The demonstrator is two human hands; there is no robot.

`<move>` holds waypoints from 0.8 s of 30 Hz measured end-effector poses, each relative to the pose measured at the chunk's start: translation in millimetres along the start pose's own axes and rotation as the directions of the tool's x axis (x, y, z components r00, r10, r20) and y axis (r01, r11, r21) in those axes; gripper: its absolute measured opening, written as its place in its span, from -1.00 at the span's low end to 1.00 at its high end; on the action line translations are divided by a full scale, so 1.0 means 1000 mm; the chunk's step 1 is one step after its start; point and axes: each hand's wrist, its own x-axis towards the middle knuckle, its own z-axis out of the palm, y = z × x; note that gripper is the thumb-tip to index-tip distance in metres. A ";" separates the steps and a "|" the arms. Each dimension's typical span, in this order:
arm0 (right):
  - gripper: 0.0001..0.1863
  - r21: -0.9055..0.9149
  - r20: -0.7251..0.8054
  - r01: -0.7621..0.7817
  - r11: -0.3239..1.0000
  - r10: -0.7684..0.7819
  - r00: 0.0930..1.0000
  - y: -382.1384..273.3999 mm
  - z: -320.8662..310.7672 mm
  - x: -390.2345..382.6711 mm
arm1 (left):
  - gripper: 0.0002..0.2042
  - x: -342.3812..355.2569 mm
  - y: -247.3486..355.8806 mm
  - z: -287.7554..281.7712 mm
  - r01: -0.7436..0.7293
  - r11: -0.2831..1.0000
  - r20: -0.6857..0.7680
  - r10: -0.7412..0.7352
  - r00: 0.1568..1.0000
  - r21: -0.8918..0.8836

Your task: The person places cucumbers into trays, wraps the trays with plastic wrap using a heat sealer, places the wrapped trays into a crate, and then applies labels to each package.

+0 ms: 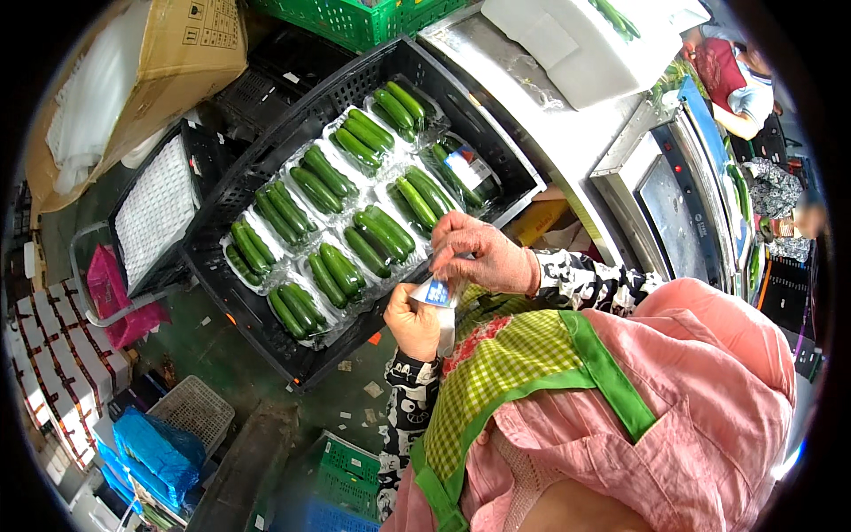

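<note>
A label strip (437, 297) is being pinched by left hand (415, 321) and right hand (479, 253); tearing is being risked if tugged over the courgette crate (266, 168).

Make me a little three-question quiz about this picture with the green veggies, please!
1. True or false: the black crate holds wrapped trays of green cucumbers.
2. Which hand is higher in the picture, pinching the small blue and white label strip? A) left hand B) right hand C) neither
3. What colour is the bag on the floor, left of the black crate?

Key
1. True.
2. B: the right hand pinches it from above, while the left hand holds it from below.
3. Pink.
</note>
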 end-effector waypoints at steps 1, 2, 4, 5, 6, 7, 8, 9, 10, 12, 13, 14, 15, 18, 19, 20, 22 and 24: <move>-0.95 0.291 -0.005 -0.152 0.945 0.160 0.987 0.004 0.000 0.002 | -0.78 -0.003 -0.007 0.000 0.059 0.996 0.003 -0.060 0.998 0.060; -0.97 0.586 0.032 -0.333 0.739 0.390 0.920 0.009 -0.003 0.008 | -0.74 -0.005 -0.012 -0.006 0.037 0.982 0.061 -0.049 0.997 0.183; -0.95 0.552 -0.032 -0.391 0.736 0.488 0.872 0.021 -0.016 0.031 | -0.74 -0.017 -0.014 -0.020 0.141 0.935 0.069 -0.173 0.983 0.326; -0.94 0.520 -0.045 -0.404 0.752 0.497 0.867 0.035 -0.020 0.040 | -0.73 -0.023 -0.010 -0.019 0.161 0.949 0.060 -0.184 0.981 0.272; -0.93 0.484 -0.046 -0.420 0.768 0.502 0.864 0.052 -0.022 0.050 | -0.67 -0.030 -0.020 -0.023 0.113 0.956 0.040 -0.128 0.991 0.269; -0.92 0.505 -0.026 -0.448 0.738 0.532 0.846 0.077 -0.022 0.057 | -0.65 -0.036 -0.024 -0.031 0.136 0.905 0.071 -0.179 0.981 0.403; -0.92 0.557 -0.028 -0.443 0.703 0.549 0.836 0.119 -0.015 0.055 | -0.63 -0.041 -0.029 -0.041 0.143 0.834 0.097 -0.228 0.969 0.533; -0.92 0.460 -0.034 -0.512 0.726 0.590 0.807 0.132 -0.011 0.059 | -0.63 -0.048 -0.035 -0.047 0.108 0.819 0.089 -0.191 0.978 0.564; -0.92 0.356 -0.045 -0.573 0.738 0.626 0.778 0.142 -0.008 0.062 | -0.63 -0.053 -0.039 -0.052 0.072 0.801 0.081 -0.149 0.985 0.594; -0.86 0.226 -0.084 -0.543 0.809 0.572 0.816 0.170 -0.003 0.058 | -0.73 -0.055 -0.024 -0.055 0.072 0.824 0.071 -0.135 0.988 0.562; -0.84 0.158 -0.089 -0.523 0.838 0.539 0.837 0.172 0.000 0.059 | -0.75 -0.060 -0.020 -0.057 0.088 0.836 0.042 -0.131 0.990 0.542; -0.66 -0.280 -0.115 -0.511 0.812 0.500 0.858 0.172 -0.001 0.057 | -0.77 -0.062 -0.018 -0.058 0.102 0.848 0.014 -0.128 0.992 0.520; -0.59 -0.444 -0.113 -0.464 0.766 0.466 0.878 0.174 -0.002 0.057 | -0.79 -0.063 -0.019 -0.058 0.049 0.865 -0.001 -0.056 0.998 0.500; -0.50 -0.678 -0.165 -0.503 0.537 0.555 0.815 0.130 -0.002 0.073 | -0.73 -0.065 -0.016 -0.062 -0.020 0.898 -0.040 0.041 0.998 0.439; -0.49 -0.710 -0.220 -0.554 0.435 0.610 0.761 0.112 -0.006 0.076 | -0.82 -0.061 -0.008 -0.061 -0.080 0.890 0.000 0.089 0.996 0.450; -0.51 -0.737 -0.220 -0.506 0.449 0.548 0.807 0.123 -0.010 0.070 | -0.80 -0.057 0.001 -0.057 -0.120 0.890 -0.006 0.137 0.991 0.440; -0.50 -0.801 -0.053 -0.240 0.548 0.335 0.941 0.163 -0.009 0.061 | -0.76 -0.046 0.019 -0.047 -0.195 0.884 -0.024 0.226 0.974 0.424; -0.58 -0.486 0.076 -0.159 0.859 0.223 0.972 0.167 0.005 0.059 | -0.68 -0.034 0.035 -0.040 -0.282 0.861 0.032 0.297 0.954 0.424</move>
